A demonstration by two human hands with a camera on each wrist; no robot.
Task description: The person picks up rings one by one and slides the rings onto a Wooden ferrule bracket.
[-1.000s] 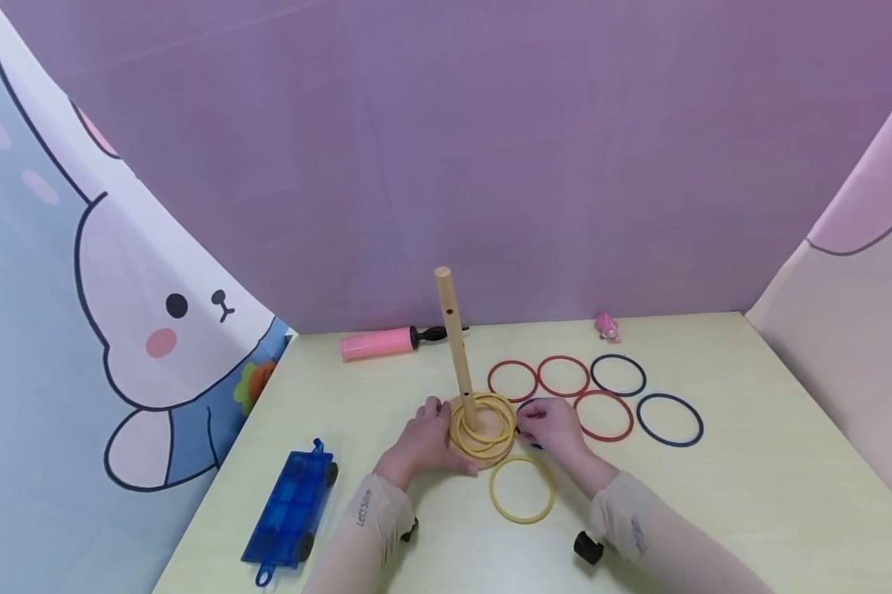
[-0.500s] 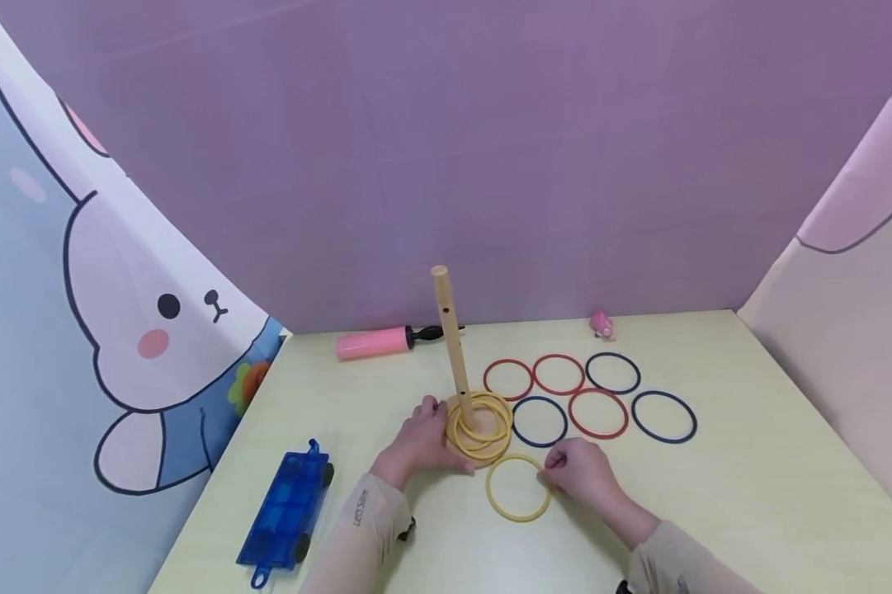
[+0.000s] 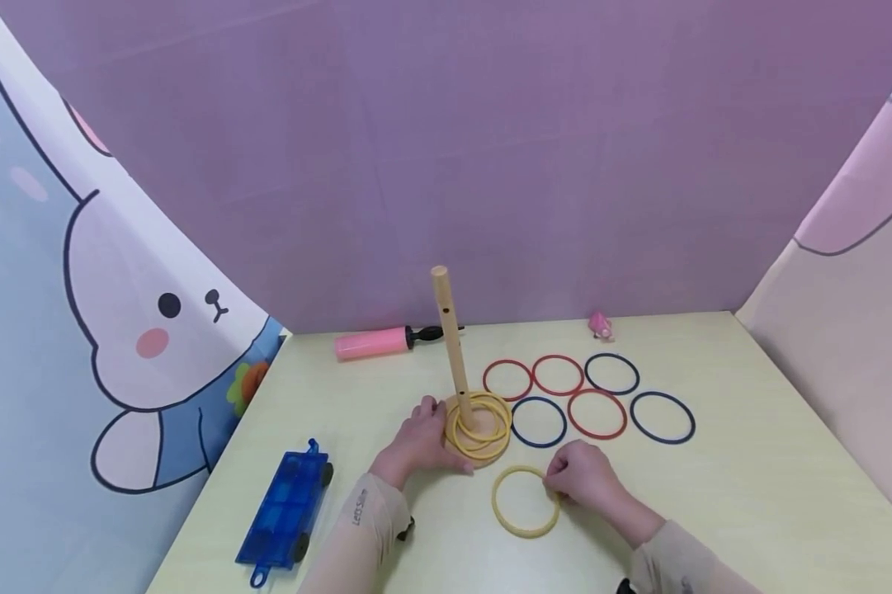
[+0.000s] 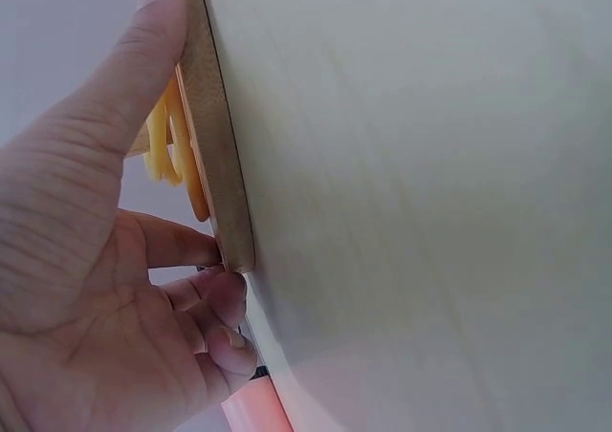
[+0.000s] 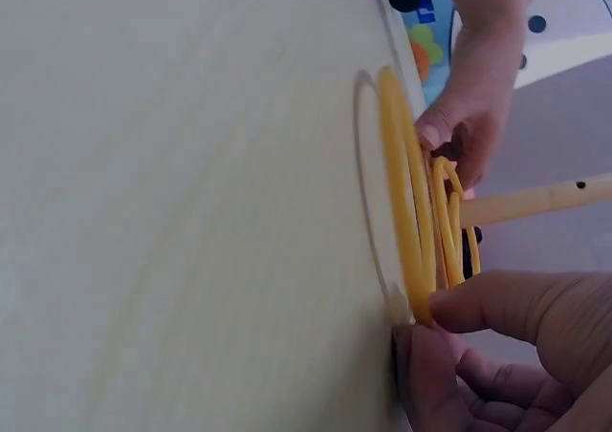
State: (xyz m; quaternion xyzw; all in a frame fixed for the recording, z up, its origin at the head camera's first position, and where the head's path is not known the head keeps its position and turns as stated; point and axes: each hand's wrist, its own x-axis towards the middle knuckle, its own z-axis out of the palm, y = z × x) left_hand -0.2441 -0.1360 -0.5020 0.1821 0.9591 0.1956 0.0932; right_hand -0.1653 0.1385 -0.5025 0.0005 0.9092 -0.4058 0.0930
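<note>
A wooden ring-toss stand has an upright post (image 3: 453, 346) and a flat base (image 4: 218, 136). Several yellow rings (image 4: 158, 150) lie loosely stacked around the foot of the post. My left hand (image 3: 417, 445) grips the base's left edge, thumb at the front and fingers round the far side. In front of the stand, my right hand (image 3: 588, 477) pinches a separate yellow ring (image 5: 394, 136) by its right side between thumb and fingertips. The right wrist view shows this ring close over the table, with its shadow beside it.
Red rings (image 3: 484, 380) and blue rings (image 3: 540, 446) lie flat right of the stand. A pink hand pump (image 3: 371, 343) lies behind it, and a small pink toy (image 3: 601, 327) sits by the back edge. A blue toy trailer (image 3: 285, 503) stands at the left.
My right hand has left the blue ring beside the stand and taken hold of the front yellow ring, which has shifted slightly toward me. My left hand stays on the base.
</note>
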